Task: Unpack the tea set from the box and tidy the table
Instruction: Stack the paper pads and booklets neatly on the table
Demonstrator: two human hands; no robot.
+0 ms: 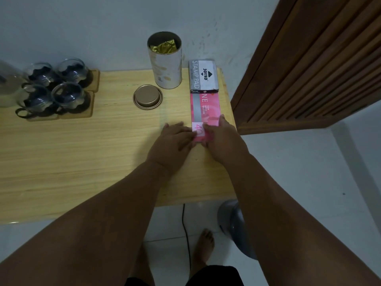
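While both hands sit at the near end of the pink stationery box (206,108), I take this to be the tidying part of the job rather than the unpacking. My left hand (175,139) lies flat, fingers straight, its thumb side pressing the box's left edge. My right hand (220,137) grips the near right corner, thumb across the top and fingers down the far side. The box lies along the right edge of the wooden table (82,151), its far end touching the grey stamp pad box (203,76). The tea set looks unpacked: four glass cups (68,98) stand on wooden coasters (90,108) at the left, well apart from my hands. The tea canister (166,67) stands open just beside the stamp pad box, a gold foil pouch (164,46) inside, and its lid (147,97) lies on the table in front of it. Next I would square the pink box with the stamp pad box by a light, even push from both sides, minding the table edge close on the right, then see to the lid
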